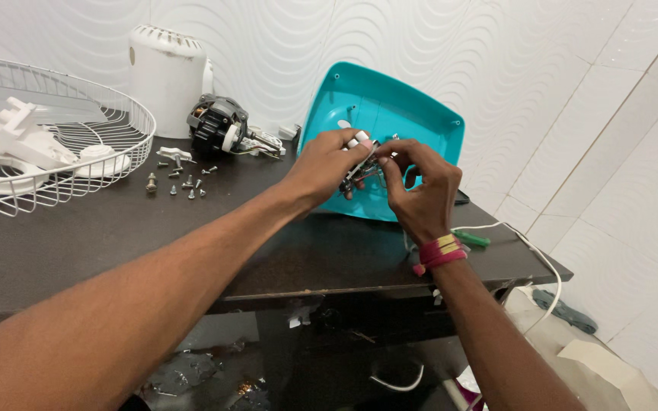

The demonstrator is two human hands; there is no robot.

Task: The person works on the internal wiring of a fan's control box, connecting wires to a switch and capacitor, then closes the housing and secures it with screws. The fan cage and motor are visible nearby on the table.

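While both grip it: left hand (327,161), right hand (418,186), small switch assembly (361,169), teal cover (413,114) behind.

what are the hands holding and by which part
Both the left hand and the right hand pinch a small switch assembly by its opposite ends, fingertips only.

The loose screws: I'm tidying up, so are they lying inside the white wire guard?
No, the screws lie scattered on the dark table, beside the wire guard, not in it.
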